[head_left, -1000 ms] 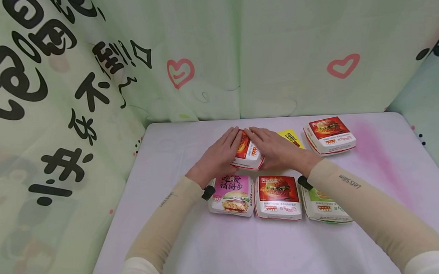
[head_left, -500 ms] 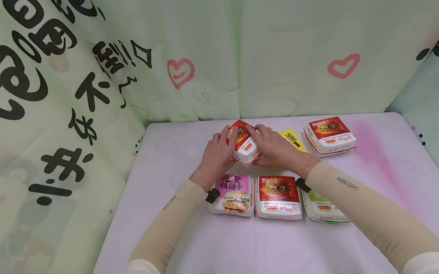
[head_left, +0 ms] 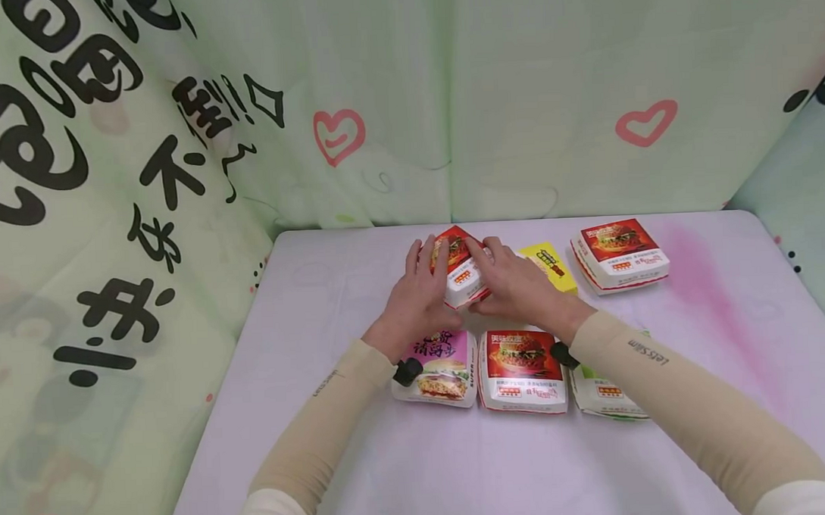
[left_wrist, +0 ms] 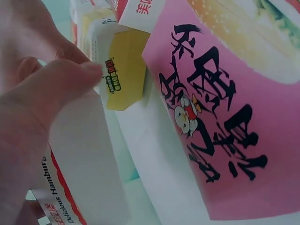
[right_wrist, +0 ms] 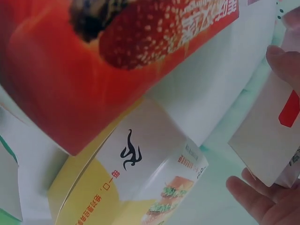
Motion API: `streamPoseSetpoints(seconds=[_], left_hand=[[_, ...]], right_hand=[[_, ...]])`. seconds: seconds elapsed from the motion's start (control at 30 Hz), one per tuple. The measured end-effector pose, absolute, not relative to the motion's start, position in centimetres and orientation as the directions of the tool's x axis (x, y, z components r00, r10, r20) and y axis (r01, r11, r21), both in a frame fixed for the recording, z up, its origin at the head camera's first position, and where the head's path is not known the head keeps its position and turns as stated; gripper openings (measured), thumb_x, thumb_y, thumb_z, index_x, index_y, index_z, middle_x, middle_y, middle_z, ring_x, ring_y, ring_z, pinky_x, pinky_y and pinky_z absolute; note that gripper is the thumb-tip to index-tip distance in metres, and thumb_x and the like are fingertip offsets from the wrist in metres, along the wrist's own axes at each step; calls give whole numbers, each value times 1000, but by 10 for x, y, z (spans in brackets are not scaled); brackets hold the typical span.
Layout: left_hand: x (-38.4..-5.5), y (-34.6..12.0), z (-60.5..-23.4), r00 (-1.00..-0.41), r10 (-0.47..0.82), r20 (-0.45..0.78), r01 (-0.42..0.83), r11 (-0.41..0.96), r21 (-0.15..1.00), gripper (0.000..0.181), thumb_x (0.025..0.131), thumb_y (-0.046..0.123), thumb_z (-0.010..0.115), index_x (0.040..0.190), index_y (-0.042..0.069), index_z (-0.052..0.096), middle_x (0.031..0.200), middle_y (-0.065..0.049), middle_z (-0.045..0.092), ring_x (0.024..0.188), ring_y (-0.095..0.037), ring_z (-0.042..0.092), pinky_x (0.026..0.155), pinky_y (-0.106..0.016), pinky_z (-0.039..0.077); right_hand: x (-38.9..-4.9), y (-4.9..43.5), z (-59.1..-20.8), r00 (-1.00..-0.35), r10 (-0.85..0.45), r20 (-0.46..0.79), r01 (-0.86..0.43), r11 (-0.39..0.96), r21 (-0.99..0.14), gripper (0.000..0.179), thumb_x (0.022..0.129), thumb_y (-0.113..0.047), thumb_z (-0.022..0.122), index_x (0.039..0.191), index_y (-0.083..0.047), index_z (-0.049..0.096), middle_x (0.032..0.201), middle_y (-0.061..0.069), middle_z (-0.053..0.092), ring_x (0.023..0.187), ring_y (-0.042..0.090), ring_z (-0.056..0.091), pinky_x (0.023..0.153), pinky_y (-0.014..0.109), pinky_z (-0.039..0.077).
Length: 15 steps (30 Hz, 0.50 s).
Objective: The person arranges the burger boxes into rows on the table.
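Both hands hold a red-and-white burger box [head_left: 465, 282] near the back of the table, its near corner turned toward the person. The left hand [head_left: 417, 299] grips its left side, fingers bent over the edge. On the right side is the right hand [head_left: 516, 284], thumb near the top. In the left wrist view, a thumb lies along the white wall of the held box [left_wrist: 89, 145]. The right wrist view has the held box [right_wrist: 260, 126] at its right edge, between a thumb and fingers. Just right of the right hand lies a yellow box [head_left: 551, 266], partly hidden.
A pink box [head_left: 444, 378], a red box [head_left: 523, 360] and a green-and-white box [head_left: 608, 395] stand in a front row, the last partly behind the right sleeve. Another red box [head_left: 620, 254] sits at the back right. A printed curtain [head_left: 505, 163] hangs behind the table.
The held box has turned so a corner points nearer the person, and shifted slightly back. The left hand has moved a little right and now covers more of the pink box's top.
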State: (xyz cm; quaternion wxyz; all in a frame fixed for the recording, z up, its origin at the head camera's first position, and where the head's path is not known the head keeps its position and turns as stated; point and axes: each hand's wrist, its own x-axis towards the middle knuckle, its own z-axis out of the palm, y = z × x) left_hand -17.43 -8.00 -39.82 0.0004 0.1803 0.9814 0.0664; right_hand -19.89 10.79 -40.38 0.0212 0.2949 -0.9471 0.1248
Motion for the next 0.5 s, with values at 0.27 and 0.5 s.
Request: streamPoseSetpoints(seconds=[0.27, 0.5], left_hand=[[-175, -81, -401, -941, 334, 44, 337, 938, 82, 108, 82, 61, 68, 157, 4, 15, 163, -18, 18, 150, -36, 18, 102, -38, 53], [-178, -89, -399, -924, 378, 50, 381, 918, 107, 106, 82, 57, 69, 157, 5, 16, 164, -15, 19, 150, -34, 19, 103, -40, 53]], right_hand=[[-196, 109, -400, -819, -574, -4, -555, 793, -251, 117, 74, -40, 85, 159, -9, 11, 152, 23, 29, 126, 37, 50, 93, 50, 57], [-199, 115, -397, -761, -648, 24, -633, 735, -242, 117, 73, -30, 87, 159, -4, 11, 163, 22, 15, 142, 41, 36, 113, 54, 40]])
